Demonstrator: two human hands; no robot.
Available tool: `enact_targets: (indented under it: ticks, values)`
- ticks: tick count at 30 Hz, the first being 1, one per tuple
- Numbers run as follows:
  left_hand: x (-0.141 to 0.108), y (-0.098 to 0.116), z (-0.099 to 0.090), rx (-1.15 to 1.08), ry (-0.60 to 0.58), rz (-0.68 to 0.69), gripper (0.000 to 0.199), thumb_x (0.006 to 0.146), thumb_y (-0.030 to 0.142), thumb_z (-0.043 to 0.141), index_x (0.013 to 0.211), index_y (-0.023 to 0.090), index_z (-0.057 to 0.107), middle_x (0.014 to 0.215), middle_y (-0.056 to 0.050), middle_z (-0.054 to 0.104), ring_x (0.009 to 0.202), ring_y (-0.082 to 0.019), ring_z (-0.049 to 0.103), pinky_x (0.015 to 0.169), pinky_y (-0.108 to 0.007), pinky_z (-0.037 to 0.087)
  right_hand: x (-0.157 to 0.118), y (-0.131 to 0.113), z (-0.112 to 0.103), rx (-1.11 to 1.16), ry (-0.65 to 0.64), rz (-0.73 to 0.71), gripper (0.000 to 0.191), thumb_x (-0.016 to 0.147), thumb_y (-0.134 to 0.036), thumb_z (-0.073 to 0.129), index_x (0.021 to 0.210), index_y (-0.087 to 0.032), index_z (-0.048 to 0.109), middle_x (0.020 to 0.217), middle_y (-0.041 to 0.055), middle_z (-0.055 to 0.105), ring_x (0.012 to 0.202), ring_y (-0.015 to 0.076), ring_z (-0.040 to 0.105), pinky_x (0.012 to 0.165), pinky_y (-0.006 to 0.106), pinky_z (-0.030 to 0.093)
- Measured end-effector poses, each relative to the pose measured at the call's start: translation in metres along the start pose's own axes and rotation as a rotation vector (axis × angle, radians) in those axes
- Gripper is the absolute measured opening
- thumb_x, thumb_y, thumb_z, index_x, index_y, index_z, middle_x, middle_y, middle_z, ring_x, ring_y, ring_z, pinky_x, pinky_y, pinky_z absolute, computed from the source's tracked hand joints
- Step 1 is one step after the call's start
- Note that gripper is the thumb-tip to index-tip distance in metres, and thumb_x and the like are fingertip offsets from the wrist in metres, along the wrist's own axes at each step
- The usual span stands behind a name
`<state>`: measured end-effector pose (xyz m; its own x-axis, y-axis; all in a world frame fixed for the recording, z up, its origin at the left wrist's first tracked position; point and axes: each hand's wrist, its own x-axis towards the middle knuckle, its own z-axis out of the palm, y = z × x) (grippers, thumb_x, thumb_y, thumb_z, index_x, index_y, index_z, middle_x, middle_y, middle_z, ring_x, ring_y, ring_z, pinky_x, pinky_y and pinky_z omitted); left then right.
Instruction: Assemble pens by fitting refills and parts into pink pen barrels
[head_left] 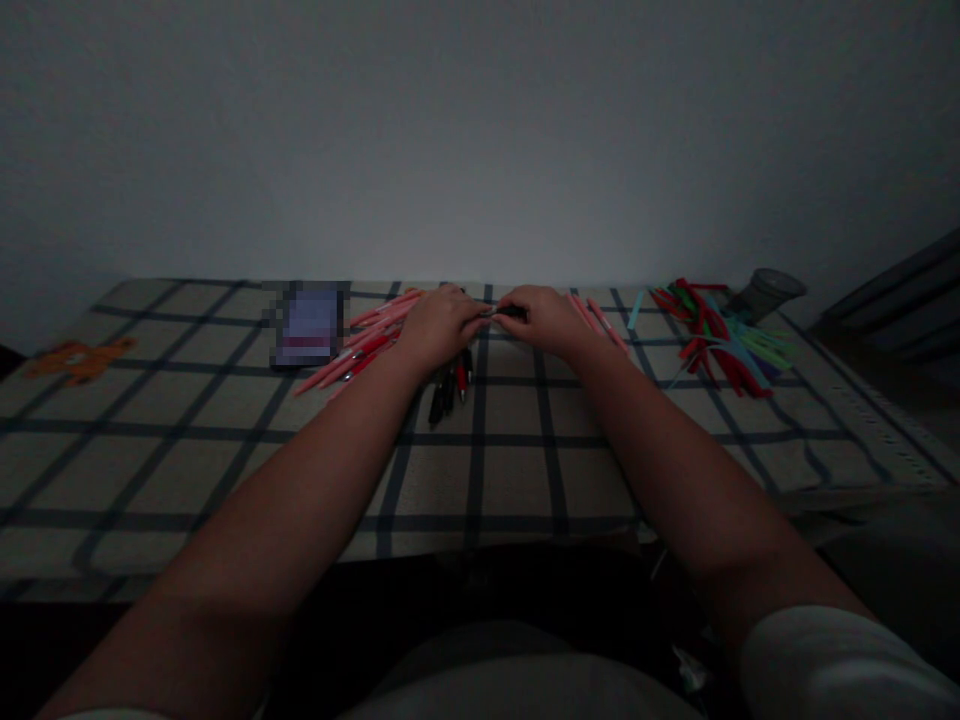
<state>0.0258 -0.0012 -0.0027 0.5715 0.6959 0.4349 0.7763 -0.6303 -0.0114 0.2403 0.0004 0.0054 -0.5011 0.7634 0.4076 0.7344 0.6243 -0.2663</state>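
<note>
A person's left hand (446, 325) and right hand (544, 315) pinch a small dark pen part (513, 312) between their fingertips above a checked tablecloth (510, 460), slim pink rods (382, 313) lying on either side.

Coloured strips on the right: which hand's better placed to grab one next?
Right, probably: the right hand is nearer the coloured strips; the left hand would cross it. The right pinches a dark piece, though.

Orange flat figure (81, 360) far left, pixelated rectangular object (309, 325), grey cup (765, 294) at right, checked cloth (514, 470) beneath.
</note>
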Motion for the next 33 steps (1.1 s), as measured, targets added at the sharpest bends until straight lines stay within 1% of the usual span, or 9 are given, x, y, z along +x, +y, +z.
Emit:
enact_targets:
  ticks: [6,10,14,17,22,28,33]
  values:
    - [0.000,-0.001,0.001,-0.001,0.004,0.007,0.036,0.105,0.040,0.053,0.128,0.024,0.076,0.112,-0.010,0.078,0.111,-0.027,0.064,0.097,-0.039,0.047,0.001,0.001,0.004,0.015,-0.003,-0.018,0.027,0.094,-0.032,0.063,0.109,-0.015,0.079,0.107,0.0124,0.078,0.096,0.0239,0.066,0.083,0.032,0.044]
    - [0.000,-0.005,0.003,0.001,0.028,-0.010,0.036,0.104,0.040,0.054,0.126,0.024,0.077,0.109,-0.010,0.078,0.108,-0.028,0.065,0.094,-0.041,0.048,0.000,-0.001,-0.002,0.019,0.000,-0.006,0.028,0.095,-0.035,0.065,0.110,-0.016,0.079,0.110,0.0126,0.078,0.098,0.0245,0.066,0.085,0.033,0.044]
    - [0.000,-0.011,0.004,0.001,0.059,-0.031,0.032,0.102,0.037,0.057,0.123,0.025,0.078,0.110,-0.009,0.078,0.108,-0.028,0.065,0.094,-0.041,0.049,-0.003,-0.001,-0.009,0.008,0.031,0.027,0.030,0.097,-0.036,0.061,0.114,-0.018,0.078,0.110,0.0117,0.077,0.098,0.0243,0.066,0.084,0.033,0.044]
    - [-0.001,-0.013,0.002,0.007,0.051,-0.037,0.032,0.102,0.038,0.057,0.123,0.025,0.078,0.111,-0.009,0.078,0.108,-0.028,0.065,0.093,-0.040,0.049,-0.003,0.001,-0.011,-0.009,0.029,0.038,0.030,0.098,-0.035,0.059,0.113,-0.017,0.078,0.108,0.0120,0.077,0.097,0.0247,0.066,0.083,0.034,0.044]
    - [-0.002,-0.012,0.000,0.023,0.020,-0.031,0.034,0.103,0.037,0.054,0.127,0.026,0.076,0.111,-0.009,0.078,0.111,-0.027,0.065,0.095,-0.038,0.048,-0.002,0.001,-0.010,0.015,0.008,0.009,0.027,0.097,-0.031,0.058,0.109,-0.017,0.079,0.108,0.0128,0.077,0.098,0.0254,0.066,0.086,0.035,0.045]
    - [-0.003,-0.015,0.005,0.014,0.027,0.024,0.033,0.104,0.035,0.053,0.124,0.025,0.077,0.112,-0.009,0.078,0.111,-0.027,0.065,0.097,-0.040,0.047,-0.001,0.000,-0.007,0.031,0.009,0.011,0.026,0.096,-0.029,0.061,0.108,-0.015,0.079,0.108,0.0136,0.078,0.099,0.0252,0.067,0.088,0.034,0.046]
    - [-0.003,-0.016,0.007,0.016,0.018,0.028,0.032,0.104,0.035,0.053,0.123,0.026,0.077,0.113,-0.009,0.078,0.111,-0.027,0.065,0.097,-0.041,0.047,0.000,0.004,-0.003,0.017,-0.001,0.008,0.024,0.096,-0.029,0.061,0.105,-0.016,0.080,0.106,0.0126,0.078,0.098,0.0250,0.066,0.087,0.034,0.045]
